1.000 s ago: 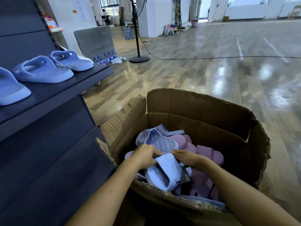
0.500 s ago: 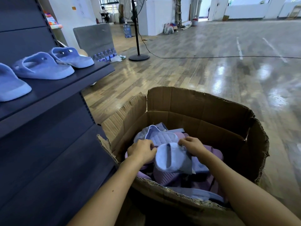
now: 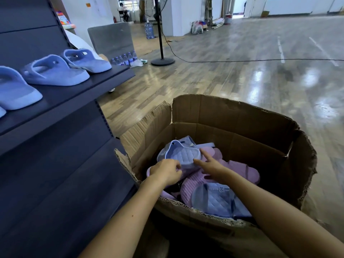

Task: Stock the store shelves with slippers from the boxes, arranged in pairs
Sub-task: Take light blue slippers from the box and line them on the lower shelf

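Observation:
An open cardboard box (image 3: 232,116) on the floor holds several blue and pink slippers. A blue quilted slipper (image 3: 181,154) lies sole up at the back left of the pile. My left hand (image 3: 165,171) grips its near edge with curled fingers. My right hand (image 3: 209,165) touches its right rim with a straight index finger. Another blue slipper (image 3: 214,200) lies at the front of the box, on pink slippers (image 3: 240,170). On the dark shelf (image 3: 74,97) to the left stand three blue slippers (image 3: 55,71) in a row.
A lower shelf board (image 3: 55,174) juts out right beside the box's left flap. A fan stand (image 3: 162,61) with a trailing cable, water bottles (image 3: 124,59) and a grey panel (image 3: 111,40) stand on the wooden floor beyond. A person sits far back.
The blue slipper both hands held has been let go and now lies at the front of the box. Both hands moved back to the other blue slipper.

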### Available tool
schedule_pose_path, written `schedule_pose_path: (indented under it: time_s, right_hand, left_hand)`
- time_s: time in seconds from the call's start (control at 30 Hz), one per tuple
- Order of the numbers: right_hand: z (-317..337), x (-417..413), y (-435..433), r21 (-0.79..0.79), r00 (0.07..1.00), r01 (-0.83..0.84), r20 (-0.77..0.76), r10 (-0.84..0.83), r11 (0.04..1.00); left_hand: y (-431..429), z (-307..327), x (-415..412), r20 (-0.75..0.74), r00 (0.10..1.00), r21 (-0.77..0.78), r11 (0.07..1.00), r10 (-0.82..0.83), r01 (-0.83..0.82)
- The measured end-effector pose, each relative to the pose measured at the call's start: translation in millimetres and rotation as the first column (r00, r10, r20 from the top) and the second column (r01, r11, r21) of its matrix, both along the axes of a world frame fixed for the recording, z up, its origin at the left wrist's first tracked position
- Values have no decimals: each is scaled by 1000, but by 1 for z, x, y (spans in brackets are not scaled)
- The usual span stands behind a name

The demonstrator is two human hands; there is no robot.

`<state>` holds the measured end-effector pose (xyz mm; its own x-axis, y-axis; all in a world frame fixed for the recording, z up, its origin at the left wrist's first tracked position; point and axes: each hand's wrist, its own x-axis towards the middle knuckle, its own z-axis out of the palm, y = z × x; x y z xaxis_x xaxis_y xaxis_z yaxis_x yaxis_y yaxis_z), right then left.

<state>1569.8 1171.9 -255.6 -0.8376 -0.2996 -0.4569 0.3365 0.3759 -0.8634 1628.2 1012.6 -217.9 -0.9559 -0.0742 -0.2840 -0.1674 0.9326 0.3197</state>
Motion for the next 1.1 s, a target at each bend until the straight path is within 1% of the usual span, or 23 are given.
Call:
schedule_pose_path:
  time_s: [0.03,0.13,0.17,0.23,0.27,0.3,0.33,0.4,0.43,0.47,0.5,0.53,0.57,0.6,0.63,0.73,0.83,0.9,0.93,0.97,1.03,1.07,1.1]
  right_hand:
    - [1,0,-1,-62,1000,-3,31,5,998]
    - [5,2,-7,-209,997,70,0,-72,975]
    - [6,6,-10,-200,999,41,-25,-47,979]
    - [1,13,-16,1,989,-70,-134,70,998]
    - [-1,15,-19,77,979,-66,-190,80,995]
    - [0,17,-23,84,974,-18,-225,37,996]
    - [2,18,-25,35,971,49,-238,-39,998]
    - [10,21,-28,-166,946,235,-188,-265,958]
    - [15,24,-29,-271,924,325,-112,-365,906]
    - [21,28,-29,-349,904,385,-43,-425,854]
    - [27,33,-29,-384,896,404,-17,-443,831]
    - [30,38,-30,-391,902,389,-21,-431,834]
    - [31,44,-32,-397,919,350,-31,-394,848]
    - [33,49,-36,-408,935,312,-30,-355,858]
    - [33,54,-39,-417,947,284,-20,-320,863]
    - [38,55,-43,-399,978,192,2,-208,897]
    - [49,48,-37,-327,1000,-12,10,16,945]
    - [54,41,-30,-281,999,-32,16,38,959]
    - [55,36,-26,-248,1000,-1,0,2,969]
    - [55,29,-20,-183,999,27,-37,-35,983]
    - [53,18,-7,-23,990,72,-118,-74,997]
    - [50,13,-1,64,985,71,-161,-60,995]
    - [47,8,5,158,980,54,-197,-22,986]
  left_hand:
    - [0,-1,-1,8,1000,28,1000,11,-11]
    - [2,0,-5,64,997,131,990,36,-45]
    - [3,2,-5,91,995,178,982,44,-60]
    - [5,4,-4,155,984,313,941,85,-131]
    - [5,5,-3,204,971,386,902,121,-194]
    - [5,6,-2,261,951,451,851,162,-269]
    - [5,7,-3,314,927,496,798,203,-343]
    - [3,11,-6,399,872,576,662,284,-479]
    - [2,13,-8,450,834,626,553,319,-550]
    - [0,17,-11,518,786,668,414,336,-618]
    - [-2,21,-14,588,736,691,266,334,-672]
    - [-4,24,-17,642,695,694,140,323,-706]
    - [-7,26,-19,672,671,694,48,314,-718]
    - [-9,26,-21,685,654,692,-5,320,-722]
    - [-11,24,-22,686,646,691,-23,335,-722]
    - [-15,17,-22,640,636,702,9,430,-712]
    - [-18,11,-24,539,669,755,58,511,-653]
    - [-20,7,-25,436,685,804,89,584,-588]
    - [-20,6,-23,358,693,818,147,626,-556]
    - [-20,7,-20,259,716,817,247,648,-520]
    - [-24,7,-17,19,793,712,549,609,-439]
    - [-27,10,-16,-87,816,639,660,572,-395]
    - [-30,15,-16,-171,826,594,725,537,-349]
